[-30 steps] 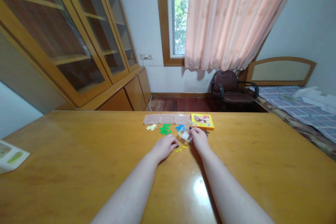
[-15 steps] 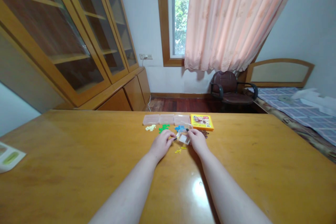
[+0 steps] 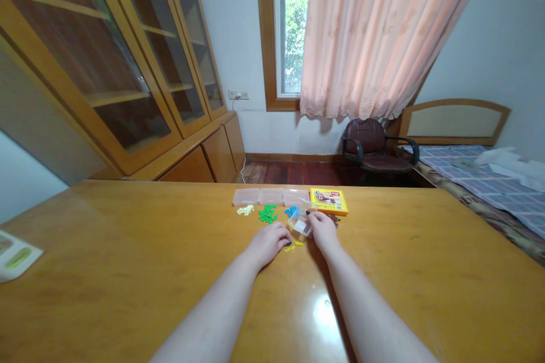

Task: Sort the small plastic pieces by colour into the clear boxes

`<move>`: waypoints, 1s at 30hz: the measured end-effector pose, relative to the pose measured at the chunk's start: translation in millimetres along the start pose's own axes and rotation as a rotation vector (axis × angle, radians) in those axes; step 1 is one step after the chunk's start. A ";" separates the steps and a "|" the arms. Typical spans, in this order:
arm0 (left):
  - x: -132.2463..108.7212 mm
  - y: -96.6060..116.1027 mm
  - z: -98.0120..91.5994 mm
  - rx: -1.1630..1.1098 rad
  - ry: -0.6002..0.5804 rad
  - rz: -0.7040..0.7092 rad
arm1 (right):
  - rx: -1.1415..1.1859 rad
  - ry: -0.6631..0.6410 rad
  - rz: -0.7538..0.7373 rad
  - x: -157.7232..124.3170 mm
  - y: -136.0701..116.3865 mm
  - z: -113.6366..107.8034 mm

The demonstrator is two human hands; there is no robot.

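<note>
My right hand (image 3: 323, 231) grips a small clear plastic box (image 3: 300, 222), tilted just above the wooden table (image 3: 128, 272). My left hand (image 3: 269, 243) rests on the table with its fingers curled, fingertips down at a few small yellow pieces (image 3: 293, 247). What, if anything, those fingers pinch is too small to make out. Just beyond the hands lie little piles of green pieces (image 3: 267, 214), pale yellow pieces (image 3: 245, 210) and blue pieces (image 3: 290, 210).
Three clear lidded boxes (image 3: 271, 197) stand in a row behind the piles, with a yellow packet (image 3: 328, 201) to their right. A paper sheet (image 3: 15, 247) lies at the table's left edge. Beyond are glass-door cabinets, a chair (image 3: 374, 147) and a bed.
My left hand went up to the clear box half a second ago and has come back down to the yellow pieces. The right hand kept hold of the box.
</note>
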State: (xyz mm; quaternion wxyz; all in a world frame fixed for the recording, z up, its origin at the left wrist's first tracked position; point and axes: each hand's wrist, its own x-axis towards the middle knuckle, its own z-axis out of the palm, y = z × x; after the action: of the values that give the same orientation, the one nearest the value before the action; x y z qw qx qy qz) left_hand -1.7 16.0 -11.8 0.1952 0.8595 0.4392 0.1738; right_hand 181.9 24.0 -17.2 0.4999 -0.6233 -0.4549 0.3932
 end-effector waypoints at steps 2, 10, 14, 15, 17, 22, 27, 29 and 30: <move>0.0 0.8 -0.9 0.017 0.008 -0.009 | -0.016 0.001 -0.007 -0.7 -1.4 -0.2; -0.9 4.9 -5.7 -0.028 0.065 -0.031 | -0.011 0.013 -0.016 0.9 0.8 0.7; -0.7 5.6 -10.3 -0.128 0.297 -0.051 | -0.025 -0.047 -0.047 0.4 3.1 3.1; -0.8 5.5 -11.1 -0.145 0.351 -0.048 | -0.030 -0.070 -0.063 -0.6 2.5 4.2; -1.1 4.9 -11.2 -0.162 0.407 -0.032 | -0.040 -0.126 -0.104 -3.4 0.2 6.6; -1.0 3.2 -9.9 -0.182 0.376 -0.012 | -0.052 -0.164 -0.132 -6.5 -3.9 7.5; -4.2 6.1 -14.9 -0.177 0.268 0.007 | 0.015 -0.015 -0.044 -0.3 -2.1 1.6; -6.3 8.9 -14.8 -0.157 0.149 0.039 | 0.042 0.008 -0.019 1.5 -1.4 0.0; -7.1 10.6 -13.7 -0.143 0.095 0.051 | 0.051 0.012 -0.014 2.0 -1.3 -0.4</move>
State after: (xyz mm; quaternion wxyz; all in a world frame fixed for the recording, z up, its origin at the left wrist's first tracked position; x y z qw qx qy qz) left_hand -4.8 6.9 4.3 0.2303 0.8451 0.4125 0.2502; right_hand 182.6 25.8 -15.9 0.5212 -0.6095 -0.4462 0.3972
